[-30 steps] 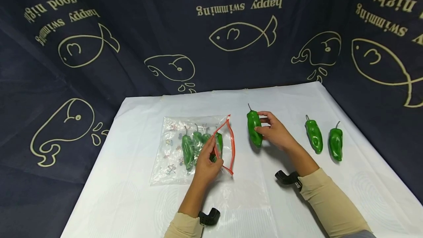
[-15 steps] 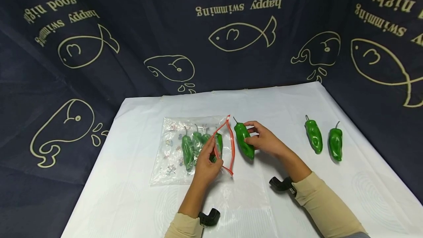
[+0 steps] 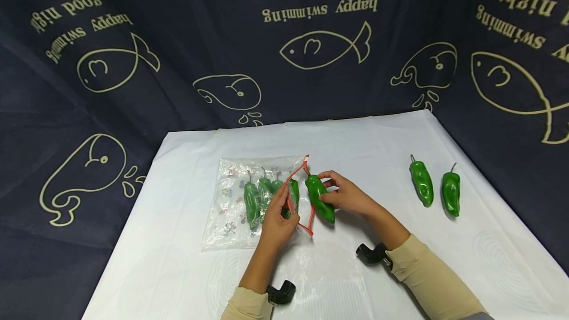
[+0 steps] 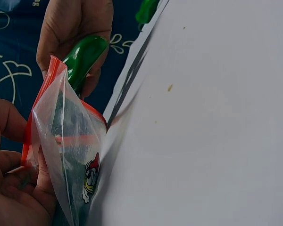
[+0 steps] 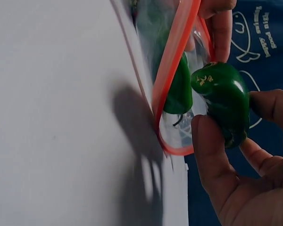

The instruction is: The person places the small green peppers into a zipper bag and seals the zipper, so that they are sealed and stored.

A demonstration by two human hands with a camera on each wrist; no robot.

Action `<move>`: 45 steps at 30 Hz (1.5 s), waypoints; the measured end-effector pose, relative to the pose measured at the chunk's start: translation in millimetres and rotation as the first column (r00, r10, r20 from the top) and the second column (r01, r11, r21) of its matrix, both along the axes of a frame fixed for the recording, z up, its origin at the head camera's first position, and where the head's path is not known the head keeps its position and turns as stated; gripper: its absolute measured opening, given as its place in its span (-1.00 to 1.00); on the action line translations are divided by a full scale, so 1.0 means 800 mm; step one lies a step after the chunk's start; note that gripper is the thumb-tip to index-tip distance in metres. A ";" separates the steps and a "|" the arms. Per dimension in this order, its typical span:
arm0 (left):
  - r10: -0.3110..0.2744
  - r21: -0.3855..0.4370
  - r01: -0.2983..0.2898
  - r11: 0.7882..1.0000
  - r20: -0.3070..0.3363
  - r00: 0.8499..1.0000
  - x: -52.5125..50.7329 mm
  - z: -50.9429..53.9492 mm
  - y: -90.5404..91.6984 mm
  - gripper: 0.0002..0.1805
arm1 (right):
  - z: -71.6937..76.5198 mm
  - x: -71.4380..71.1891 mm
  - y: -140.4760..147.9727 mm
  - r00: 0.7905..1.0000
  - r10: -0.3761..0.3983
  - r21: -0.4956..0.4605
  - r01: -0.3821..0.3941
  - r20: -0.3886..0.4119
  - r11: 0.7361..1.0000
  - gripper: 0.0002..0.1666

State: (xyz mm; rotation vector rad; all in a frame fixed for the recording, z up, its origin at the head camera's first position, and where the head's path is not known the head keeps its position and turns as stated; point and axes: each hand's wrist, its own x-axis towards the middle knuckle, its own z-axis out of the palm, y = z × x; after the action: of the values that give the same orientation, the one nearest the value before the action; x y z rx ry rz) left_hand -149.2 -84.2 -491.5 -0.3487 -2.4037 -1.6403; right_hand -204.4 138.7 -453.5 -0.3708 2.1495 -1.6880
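Note:
A clear plastic bag [image 3: 226, 206] with a red zip edge lies on the table, several green peppers [image 3: 252, 205] inside. The left hand [image 3: 279, 219] pinches the near lip of the bag's mouth, which gapes toward the right. In the right hand [image 3: 346, 195] a green pepper [image 3: 320, 199] is held between thumb and fingers, right at the red edge. From the right wrist view, that pepper [image 5: 224, 99] is just outside the opening, with another pepper [image 5: 179, 89] visible within the bag. The left wrist view shows the held pepper [image 4: 85, 59] beyond the raised red lip.
Two more green peppers [image 3: 422, 183] [image 3: 451, 193] lie apart at the right of the white table [image 3: 382, 152]. A dark blue cloth [image 3: 200, 23] with fish and whale drawings hangs behind and at both sides. Black wrist devices [image 3: 282, 292] are on both arms.
The right hand has moved left and slightly nearer the person, bringing its pepper to the bag's mouth. The pepper has tilted. The left hand keeps its hold in place.

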 end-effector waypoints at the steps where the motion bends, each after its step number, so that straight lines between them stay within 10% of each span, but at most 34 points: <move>1: -0.001 0.003 0.001 1.000 0.002 1.000 0.000 0.000 0.000 -0.13 | 0.000 -0.001 -0.002 1.000 -0.003 -0.001 0.003 -0.004 1.000 -0.31; 45: -0.016 -0.006 0.016 1.000 -0.011 1.000 -0.001 0.002 0.000 -0.13 | -0.014 -0.002 -0.058 0.976 -0.158 0.096 0.174 -0.149 0.980 -0.38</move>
State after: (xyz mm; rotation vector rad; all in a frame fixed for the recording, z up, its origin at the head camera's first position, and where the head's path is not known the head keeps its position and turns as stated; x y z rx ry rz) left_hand -149.6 -83.8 -489.5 -0.3780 -2.4045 -1.6336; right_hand -206.2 92.6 -464.4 -0.2939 2.4244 -1.6672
